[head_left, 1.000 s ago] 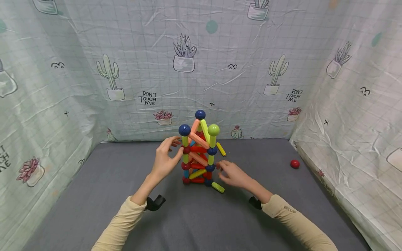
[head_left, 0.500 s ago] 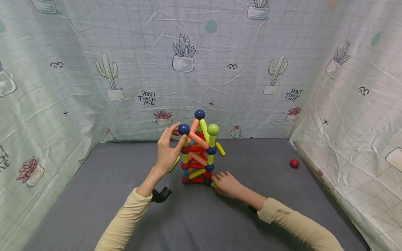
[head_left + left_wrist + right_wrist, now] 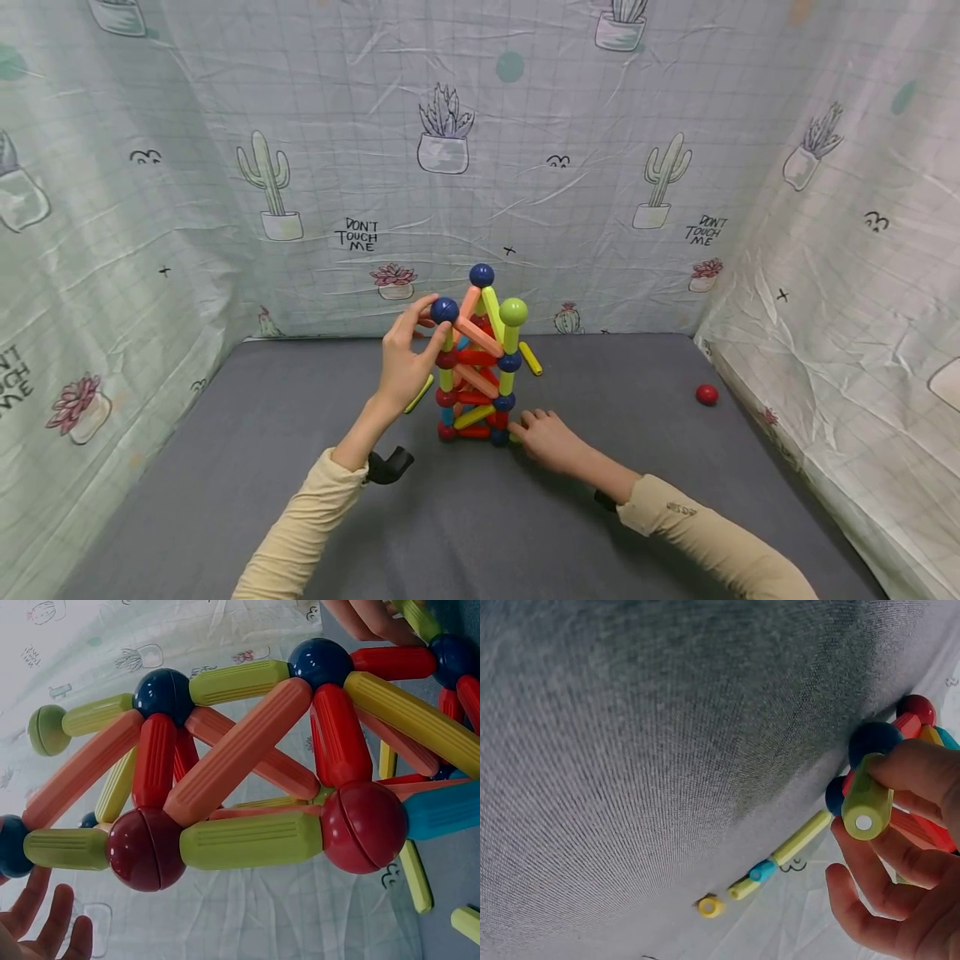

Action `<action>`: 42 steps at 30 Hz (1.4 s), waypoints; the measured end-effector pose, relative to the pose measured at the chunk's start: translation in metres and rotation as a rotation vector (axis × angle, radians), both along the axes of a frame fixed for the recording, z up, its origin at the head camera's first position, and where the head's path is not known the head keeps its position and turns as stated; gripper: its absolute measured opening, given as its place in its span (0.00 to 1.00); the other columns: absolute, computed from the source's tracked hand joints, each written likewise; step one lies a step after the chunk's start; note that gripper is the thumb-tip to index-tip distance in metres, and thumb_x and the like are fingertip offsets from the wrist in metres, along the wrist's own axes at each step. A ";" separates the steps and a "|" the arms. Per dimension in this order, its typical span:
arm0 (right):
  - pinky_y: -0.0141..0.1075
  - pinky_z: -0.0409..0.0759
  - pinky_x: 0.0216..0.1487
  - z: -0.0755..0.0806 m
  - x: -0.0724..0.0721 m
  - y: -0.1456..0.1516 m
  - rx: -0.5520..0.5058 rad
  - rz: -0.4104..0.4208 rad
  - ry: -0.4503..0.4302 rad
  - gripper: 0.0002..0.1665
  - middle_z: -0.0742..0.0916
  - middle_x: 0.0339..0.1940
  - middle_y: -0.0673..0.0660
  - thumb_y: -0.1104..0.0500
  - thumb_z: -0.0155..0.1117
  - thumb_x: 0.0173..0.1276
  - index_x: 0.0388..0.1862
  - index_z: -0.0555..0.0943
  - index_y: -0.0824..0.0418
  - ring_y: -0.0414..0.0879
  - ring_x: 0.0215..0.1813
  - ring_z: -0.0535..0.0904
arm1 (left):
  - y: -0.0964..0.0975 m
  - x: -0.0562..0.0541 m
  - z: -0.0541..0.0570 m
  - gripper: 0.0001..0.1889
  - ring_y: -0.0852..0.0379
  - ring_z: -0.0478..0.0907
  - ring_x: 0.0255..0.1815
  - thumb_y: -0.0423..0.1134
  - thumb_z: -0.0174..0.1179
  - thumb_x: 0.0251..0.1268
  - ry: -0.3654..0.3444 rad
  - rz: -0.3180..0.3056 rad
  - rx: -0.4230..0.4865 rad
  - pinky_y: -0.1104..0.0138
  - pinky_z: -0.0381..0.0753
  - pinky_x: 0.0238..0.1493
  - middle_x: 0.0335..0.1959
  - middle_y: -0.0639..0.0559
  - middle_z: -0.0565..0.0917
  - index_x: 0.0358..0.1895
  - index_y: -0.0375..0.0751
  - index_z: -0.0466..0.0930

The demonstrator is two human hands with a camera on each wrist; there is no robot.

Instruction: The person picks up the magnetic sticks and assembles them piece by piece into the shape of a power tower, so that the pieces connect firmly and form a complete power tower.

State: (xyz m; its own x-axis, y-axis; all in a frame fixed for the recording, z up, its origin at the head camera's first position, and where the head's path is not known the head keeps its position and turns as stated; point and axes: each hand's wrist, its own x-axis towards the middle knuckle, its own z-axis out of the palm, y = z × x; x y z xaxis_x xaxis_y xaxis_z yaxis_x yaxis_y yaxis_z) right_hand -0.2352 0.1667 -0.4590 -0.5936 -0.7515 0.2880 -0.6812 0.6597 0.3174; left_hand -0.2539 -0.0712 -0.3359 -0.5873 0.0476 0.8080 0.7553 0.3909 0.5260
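A tall tower of coloured magnetic rods and balls [image 3: 476, 358] stands on the grey cloth. At its top left corner a dark blue ball [image 3: 445, 310] sits between the thumb and fingers of my left hand [image 3: 405, 358]. That ball [image 3: 10, 846] is cut by the frame edge in the left wrist view, with my left fingers [image 3: 56, 922] below it. Low at the tower's right, my right hand [image 3: 553, 442] pinches a short green magnetic rod [image 3: 868, 802]. The rod's far end meets a blue corner ball [image 3: 874, 744]; its near end shows a pale round magnet.
Behind the tower's right side lies a yellow rod [image 3: 530, 358], and a yellow-green rod [image 3: 418, 394] lies to its left. A red ball [image 3: 707, 394] rests far right. The patterned curtain [image 3: 480, 167] encloses the back and sides.
My left hand has risen from beside the tower to its top left blue ball. The right hand has come down onto the green rod and pinches it.
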 end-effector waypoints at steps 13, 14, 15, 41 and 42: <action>0.30 0.56 0.24 0.029 0.013 0.018 -0.006 -0.013 0.012 0.21 0.78 0.27 0.49 0.58 0.65 0.54 0.49 0.76 0.54 0.42 0.26 0.72 | 0.006 0.025 0.023 0.19 0.39 0.73 0.37 0.23 0.56 0.53 -0.039 0.007 0.001 0.55 0.72 0.34 0.36 0.31 0.77 0.52 0.27 0.70; 0.31 0.58 0.26 0.039 0.017 0.018 -0.026 0.010 0.040 0.19 0.78 0.28 0.50 0.58 0.66 0.53 0.45 0.77 0.55 0.43 0.29 0.73 | 0.007 0.027 0.025 0.19 0.39 0.73 0.37 0.22 0.56 0.53 -0.037 0.006 -0.001 0.56 0.72 0.34 0.36 0.32 0.77 0.52 0.27 0.70; 0.32 0.61 0.27 0.050 0.020 0.018 -0.054 0.040 0.069 0.17 0.79 0.30 0.50 0.59 0.66 0.51 0.42 0.77 0.55 0.43 0.31 0.74 | 0.007 0.027 0.025 0.19 0.39 0.74 0.37 0.23 0.56 0.53 -0.036 0.005 -0.001 0.56 0.72 0.34 0.36 0.32 0.77 0.52 0.27 0.70; 0.41 0.69 0.46 0.202 -0.019 -0.046 -0.466 0.346 0.019 0.18 0.83 0.38 0.53 0.61 0.68 0.52 0.44 0.80 0.60 0.45 0.40 0.77 | 0.005 0.021 0.020 0.19 0.43 0.73 0.37 0.28 0.54 0.59 -0.072 -0.010 -0.012 0.58 0.72 0.35 0.39 0.34 0.77 0.54 0.31 0.68; 0.41 0.69 0.46 0.201 -0.021 -0.045 -0.469 0.335 0.009 0.18 0.83 0.38 0.53 0.61 0.68 0.52 0.44 0.80 0.60 0.46 0.41 0.77 | 0.004 0.017 0.016 0.19 0.44 0.73 0.37 0.29 0.53 0.60 -0.067 -0.011 -0.012 0.59 0.72 0.35 0.39 0.35 0.77 0.55 0.32 0.68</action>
State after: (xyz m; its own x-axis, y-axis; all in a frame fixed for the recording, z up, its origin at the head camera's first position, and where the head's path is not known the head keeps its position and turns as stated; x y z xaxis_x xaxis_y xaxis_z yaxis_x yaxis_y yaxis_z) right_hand -0.2559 0.1219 -0.2579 -0.3408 -0.6888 0.6399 -0.8759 0.4799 0.0501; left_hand -0.2368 -0.0669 -0.3199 -0.6393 0.0637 0.7663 0.7230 0.3891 0.5708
